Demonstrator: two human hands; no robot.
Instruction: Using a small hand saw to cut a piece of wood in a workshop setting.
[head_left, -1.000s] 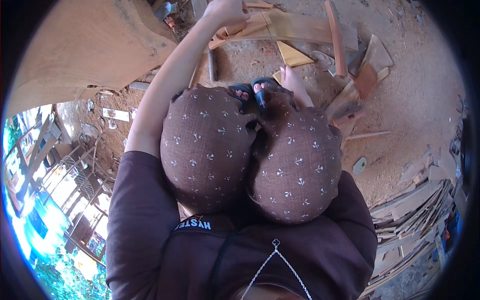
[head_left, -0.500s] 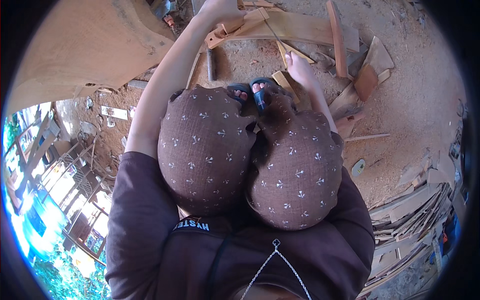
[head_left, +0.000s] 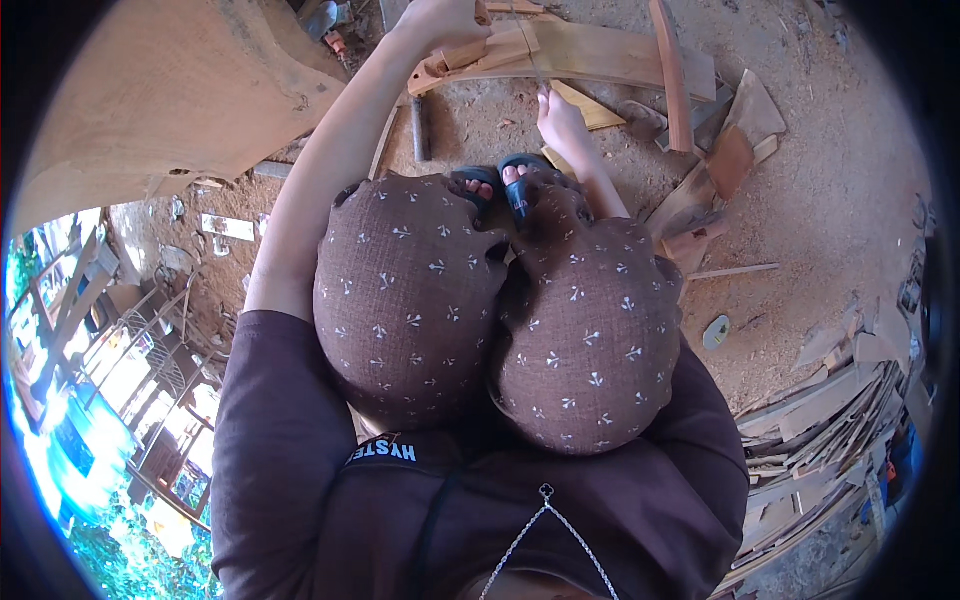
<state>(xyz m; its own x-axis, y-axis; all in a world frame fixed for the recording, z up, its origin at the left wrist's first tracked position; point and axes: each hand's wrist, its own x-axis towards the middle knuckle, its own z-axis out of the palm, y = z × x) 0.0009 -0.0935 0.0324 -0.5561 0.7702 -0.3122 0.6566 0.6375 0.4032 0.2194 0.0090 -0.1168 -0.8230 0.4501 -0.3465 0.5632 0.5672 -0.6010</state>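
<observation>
My left hand (head_left: pixel 447 22), near the top edge, is closed on a wooden block (head_left: pixel 513 43); its fingertips are partly hidden. The block lies over the left part of a long curved board (head_left: pixel 605 55) on the ground. Nearer to me, my right hand (head_left: pixel 562 125) is closed around the near end of a thin, long tool (head_left: pixel 533 62). This tool points away from me and crosses the block beside my left hand. Blur keeps me from telling its exact kind.
A reddish wooden strip (head_left: pixel 672 75) crosses the board's right part. A yellow wooden wedge (head_left: pixel 590 105) and a short dark rod (head_left: pixel 420 128) lie nearby. Offcuts (head_left: pixel 730 160) are scattered at right, with stacked thin slats (head_left: pixel 820 430) lower down. A large wooden slab (head_left: pixel 180 90) fills the upper left.
My right hand has moved left and slightly away from me, bringing the thin tool along to a steeper angle across the block. My left hand stays in place.
</observation>
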